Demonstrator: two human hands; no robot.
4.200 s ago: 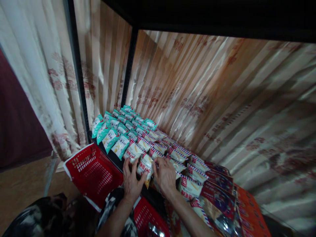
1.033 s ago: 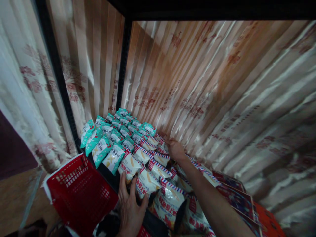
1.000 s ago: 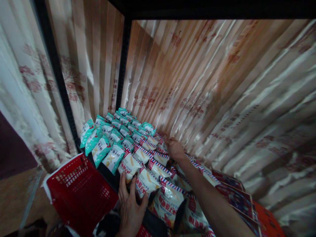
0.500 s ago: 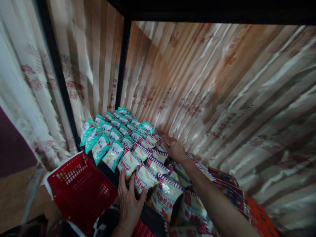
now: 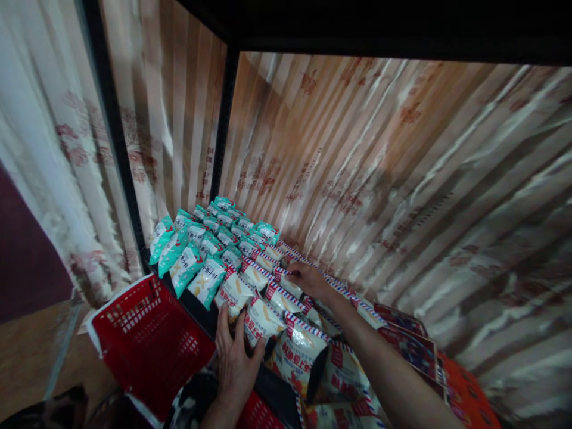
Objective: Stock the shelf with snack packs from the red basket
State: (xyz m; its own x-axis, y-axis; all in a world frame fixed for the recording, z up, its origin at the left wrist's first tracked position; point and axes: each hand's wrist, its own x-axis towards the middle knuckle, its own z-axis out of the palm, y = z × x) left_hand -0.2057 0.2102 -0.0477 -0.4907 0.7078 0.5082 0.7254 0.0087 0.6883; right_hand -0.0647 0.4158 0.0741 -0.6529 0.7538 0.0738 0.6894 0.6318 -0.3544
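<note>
My left hand [image 5: 236,363] rests against the front row of white snack bags, its fingers spread apart. Its fingertips touch a white bag with red lettering [image 5: 263,322] and the bag beside it [image 5: 233,292]. Farther back, my right hand [image 5: 310,280] is closed, its curled fingers at the striped top edge of a white snack bag [image 5: 287,282] in a middle row. The fingertips are partly hidden. Teal snack bags [image 5: 207,280] stand in rows to the left of the white ones.
A red plastic basket [image 5: 152,351] with a white rim sits below the shelf's front edge at left. Black shelf posts [image 5: 224,113] and an upper shelf [image 5: 379,44] frame the space. A patterned curtain [image 5: 357,149] hangs behind. Dark packages [image 5: 409,348] and an orange one [image 5: 467,390] lie at right.
My right hand has come forward from the back rows, and its fingers have curled in at a bag's top edge. My left hand stays on the front bags. The view has shifted slightly.
</note>
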